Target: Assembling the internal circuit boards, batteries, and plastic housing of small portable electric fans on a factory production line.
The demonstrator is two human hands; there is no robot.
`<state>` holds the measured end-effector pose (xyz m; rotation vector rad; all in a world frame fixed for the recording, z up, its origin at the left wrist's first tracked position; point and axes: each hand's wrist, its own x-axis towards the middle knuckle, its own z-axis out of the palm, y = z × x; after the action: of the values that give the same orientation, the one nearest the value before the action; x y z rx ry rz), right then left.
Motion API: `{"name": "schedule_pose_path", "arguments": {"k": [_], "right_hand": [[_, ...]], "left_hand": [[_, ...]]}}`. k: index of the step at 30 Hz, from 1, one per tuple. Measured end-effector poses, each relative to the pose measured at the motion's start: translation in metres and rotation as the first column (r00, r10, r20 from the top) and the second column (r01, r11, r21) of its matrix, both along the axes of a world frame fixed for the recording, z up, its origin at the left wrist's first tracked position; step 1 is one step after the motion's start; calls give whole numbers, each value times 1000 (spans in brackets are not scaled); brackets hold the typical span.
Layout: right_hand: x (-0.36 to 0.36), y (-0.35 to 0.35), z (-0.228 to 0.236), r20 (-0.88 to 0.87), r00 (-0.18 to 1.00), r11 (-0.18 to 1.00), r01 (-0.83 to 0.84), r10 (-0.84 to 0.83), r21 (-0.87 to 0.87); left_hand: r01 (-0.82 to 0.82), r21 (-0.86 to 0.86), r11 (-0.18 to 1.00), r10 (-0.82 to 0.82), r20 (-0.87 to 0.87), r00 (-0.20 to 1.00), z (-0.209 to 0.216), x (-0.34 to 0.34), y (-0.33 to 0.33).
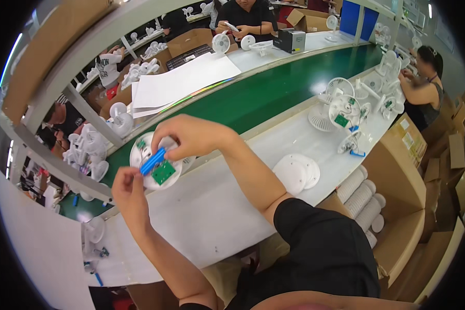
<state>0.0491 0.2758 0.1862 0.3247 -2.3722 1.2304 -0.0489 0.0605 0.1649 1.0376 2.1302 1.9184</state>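
Note:
A blue cylindrical battery (pixel 153 161) is gripped by my right hand (pixel 183 135), thumb and fingers closed round its upper end. It lies slanted over the open round base of a white fan (pixel 135 155). Inside that base sit a green circuit board (pixel 163 173) and a smaller green board near the rim. My left hand (pixel 129 187) is at the lower left edge of the base, thumb and forefinger pinched together by the battery's lower end. Thin wires run near there; what exactly the pinch holds is too small to make out.
White round covers (pixel 297 173) lie on the white bench (pixel 201 217). Several opened fans (pixel 341 111) stand at right. A carton (pixel 405 243) holds stacked white discs. Beyond runs a green conveyor belt (pixel 263 98). Co-workers sit across it and at far right; a metal frame (pixel 82 106) rises at left.

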Motion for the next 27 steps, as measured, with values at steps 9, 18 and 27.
{"name": "schedule_pose_path", "arguments": {"k": [9,18,27], "right_hand": [[-16,-81,-74,-208,977,998,-57,54,-10],[27,-99,-35,-197,973,972,71,-117,-226],[111,61,-110,-37,153,114,858,-988,501]], "left_hand": [[-72,94,993,63,98,993,-65,6,-87],[-39,191,981,-10,251,968,-15,30,-87],[-138,225,964,73,276,958,-38,45,-45]]}}
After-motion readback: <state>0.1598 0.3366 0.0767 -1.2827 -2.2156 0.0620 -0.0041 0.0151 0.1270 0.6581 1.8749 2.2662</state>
